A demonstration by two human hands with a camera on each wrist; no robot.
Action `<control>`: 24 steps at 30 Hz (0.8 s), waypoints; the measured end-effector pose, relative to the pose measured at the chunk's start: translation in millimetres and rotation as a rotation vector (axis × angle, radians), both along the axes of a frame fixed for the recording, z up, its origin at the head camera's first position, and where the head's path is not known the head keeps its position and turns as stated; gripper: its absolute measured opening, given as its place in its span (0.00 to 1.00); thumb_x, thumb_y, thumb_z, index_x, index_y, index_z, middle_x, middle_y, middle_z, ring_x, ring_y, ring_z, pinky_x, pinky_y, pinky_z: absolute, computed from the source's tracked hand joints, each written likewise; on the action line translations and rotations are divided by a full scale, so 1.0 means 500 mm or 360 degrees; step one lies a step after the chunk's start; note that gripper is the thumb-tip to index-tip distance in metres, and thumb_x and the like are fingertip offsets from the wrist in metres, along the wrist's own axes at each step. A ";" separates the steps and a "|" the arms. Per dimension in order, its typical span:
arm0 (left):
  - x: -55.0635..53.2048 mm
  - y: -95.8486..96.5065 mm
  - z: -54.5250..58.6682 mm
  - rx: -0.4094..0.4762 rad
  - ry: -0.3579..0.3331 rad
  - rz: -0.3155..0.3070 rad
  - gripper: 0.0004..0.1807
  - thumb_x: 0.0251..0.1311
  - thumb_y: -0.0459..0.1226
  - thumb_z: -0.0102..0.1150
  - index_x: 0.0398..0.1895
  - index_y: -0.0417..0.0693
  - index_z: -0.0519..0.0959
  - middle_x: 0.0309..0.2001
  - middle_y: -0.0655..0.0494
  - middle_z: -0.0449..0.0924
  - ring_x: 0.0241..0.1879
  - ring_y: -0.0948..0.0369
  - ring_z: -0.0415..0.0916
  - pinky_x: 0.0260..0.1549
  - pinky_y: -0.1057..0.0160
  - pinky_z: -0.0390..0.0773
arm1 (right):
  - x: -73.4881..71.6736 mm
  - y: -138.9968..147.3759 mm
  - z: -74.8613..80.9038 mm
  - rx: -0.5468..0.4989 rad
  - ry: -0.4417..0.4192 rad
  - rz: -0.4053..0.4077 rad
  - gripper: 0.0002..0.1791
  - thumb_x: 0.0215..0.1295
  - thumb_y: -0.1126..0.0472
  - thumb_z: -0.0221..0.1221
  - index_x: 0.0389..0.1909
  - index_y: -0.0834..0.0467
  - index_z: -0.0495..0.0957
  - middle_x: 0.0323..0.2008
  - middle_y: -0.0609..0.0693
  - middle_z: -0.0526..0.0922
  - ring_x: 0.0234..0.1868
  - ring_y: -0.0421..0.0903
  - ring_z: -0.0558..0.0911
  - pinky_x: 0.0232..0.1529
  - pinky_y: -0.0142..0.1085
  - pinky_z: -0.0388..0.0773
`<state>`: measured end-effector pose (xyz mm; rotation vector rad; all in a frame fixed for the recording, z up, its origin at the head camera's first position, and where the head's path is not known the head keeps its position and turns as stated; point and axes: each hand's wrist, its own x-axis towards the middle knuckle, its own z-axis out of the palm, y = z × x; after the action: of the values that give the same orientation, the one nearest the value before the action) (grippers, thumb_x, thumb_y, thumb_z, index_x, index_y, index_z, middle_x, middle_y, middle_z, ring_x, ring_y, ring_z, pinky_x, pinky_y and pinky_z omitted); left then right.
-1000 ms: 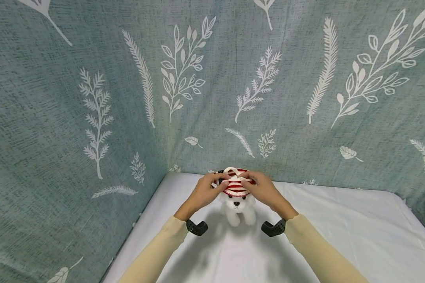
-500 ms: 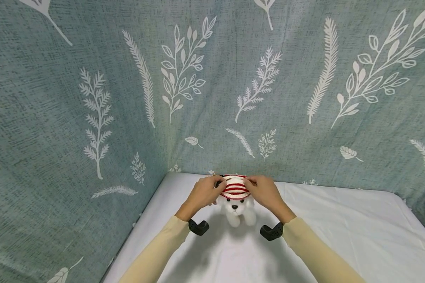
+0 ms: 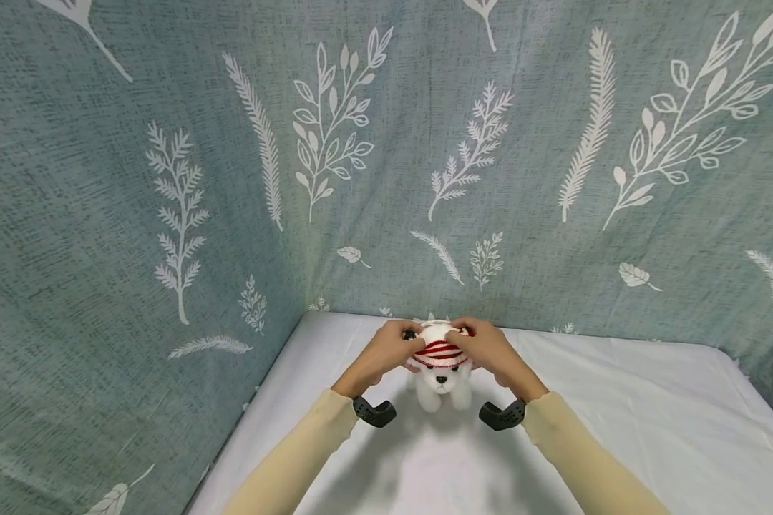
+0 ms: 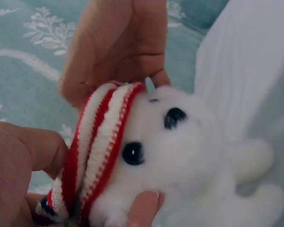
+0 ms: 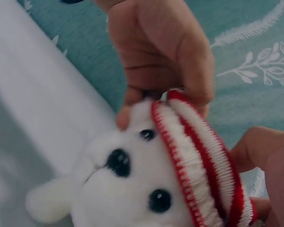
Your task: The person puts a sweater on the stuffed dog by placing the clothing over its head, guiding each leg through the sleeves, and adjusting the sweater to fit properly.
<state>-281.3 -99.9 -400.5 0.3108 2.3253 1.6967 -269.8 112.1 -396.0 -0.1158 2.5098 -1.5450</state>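
Observation:
A white plush dog (image 3: 442, 384) stands on the white cloth, facing the camera. A red-and-white striped knit hat (image 3: 439, 350) sits on its head, the red edge just above the black eyes. My left hand (image 3: 391, 349) grips the hat's left side between thumb and fingers, near a dark patch. On the opposite side my right hand (image 3: 489, 348) pinches the knit the same way. In the left wrist view, a fingertip (image 4: 144, 208) of the left hand touches the fur beside the face. The right wrist view shows the hat's ribbed band (image 5: 184, 156) folded along the forehead.
White cloth (image 3: 618, 415) covers the surface under the dog and stretches off to the right. Grey-green fabric (image 3: 386, 143) with white leaf prints hangs close behind and along the left. Black wrist devices (image 3: 375, 413) sit below both hands.
The hat's front edge has come down closer to the dog's eyes, and the loop seen standing at its top has flattened. The dog and both hands have shifted slightly right.

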 end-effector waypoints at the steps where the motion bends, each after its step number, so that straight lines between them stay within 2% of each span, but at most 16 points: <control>1: 0.001 0.001 0.001 0.0005 -0.0011 0.0008 0.22 0.64 0.34 0.58 0.61 0.34 0.77 0.53 0.41 0.79 0.43 0.52 0.84 0.36 0.50 0.86 | -0.001 -0.001 0.001 -0.0007 -0.0021 0.0007 0.28 0.72 0.48 0.58 0.68 0.55 0.74 0.60 0.57 0.79 0.53 0.53 0.81 0.43 0.46 0.83; 6: 0.006 0.006 -0.001 0.0045 -0.0043 0.0028 0.22 0.64 0.33 0.59 0.60 0.34 0.75 0.52 0.42 0.78 0.41 0.52 0.85 0.36 0.54 0.86 | 0.003 -0.011 0.007 0.0004 -0.0042 -0.0014 0.26 0.70 0.50 0.55 0.66 0.55 0.74 0.59 0.57 0.79 0.52 0.53 0.80 0.43 0.46 0.81; 10: 0.011 0.011 -0.005 0.0006 0.0000 0.0033 0.21 0.68 0.42 0.64 0.58 0.41 0.74 0.51 0.45 0.77 0.45 0.54 0.82 0.37 0.55 0.86 | 0.009 -0.017 0.014 -0.0012 -0.0022 -0.0051 0.24 0.70 0.54 0.51 0.64 0.57 0.74 0.59 0.58 0.78 0.52 0.54 0.79 0.42 0.46 0.80; 15: 0.014 0.011 -0.007 -0.0046 0.0043 0.0026 0.28 0.64 0.53 0.68 0.58 0.46 0.74 0.49 0.49 0.79 0.43 0.55 0.82 0.37 0.55 0.85 | 0.012 -0.020 0.015 -0.0001 -0.0027 -0.0068 0.26 0.68 0.58 0.48 0.66 0.58 0.73 0.66 0.60 0.73 0.60 0.58 0.76 0.52 0.52 0.77; 19: 0.012 0.007 -0.010 -0.0031 0.0080 0.0029 0.26 0.67 0.58 0.63 0.51 0.46 0.76 0.47 0.49 0.79 0.43 0.55 0.82 0.37 0.54 0.86 | 0.014 -0.017 0.009 0.0010 -0.0053 -0.0079 0.29 0.70 0.55 0.48 0.69 0.60 0.71 0.67 0.60 0.73 0.63 0.58 0.75 0.58 0.55 0.74; 22: 0.008 0.002 -0.013 0.0048 0.0086 0.0052 0.21 0.72 0.54 0.59 0.41 0.43 0.74 0.46 0.47 0.76 0.44 0.55 0.80 0.37 0.51 0.86 | 0.015 -0.012 0.005 -0.0008 -0.0084 -0.0098 0.28 0.71 0.52 0.49 0.67 0.62 0.74 0.61 0.58 0.78 0.58 0.55 0.77 0.56 0.51 0.75; 24: 0.005 -0.001 -0.014 0.0130 0.0063 0.0069 0.17 0.74 0.46 0.58 0.35 0.41 0.71 0.44 0.46 0.74 0.41 0.55 0.78 0.36 0.49 0.86 | 0.016 -0.009 0.004 -0.0030 -0.0106 -0.0103 0.28 0.72 0.50 0.49 0.63 0.64 0.77 0.56 0.57 0.81 0.55 0.53 0.78 0.55 0.49 0.75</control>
<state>-278.8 -100.5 -407.6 0.3141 2.3109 1.8253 -262.0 107.4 -393.8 0.0144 2.4710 -1.5700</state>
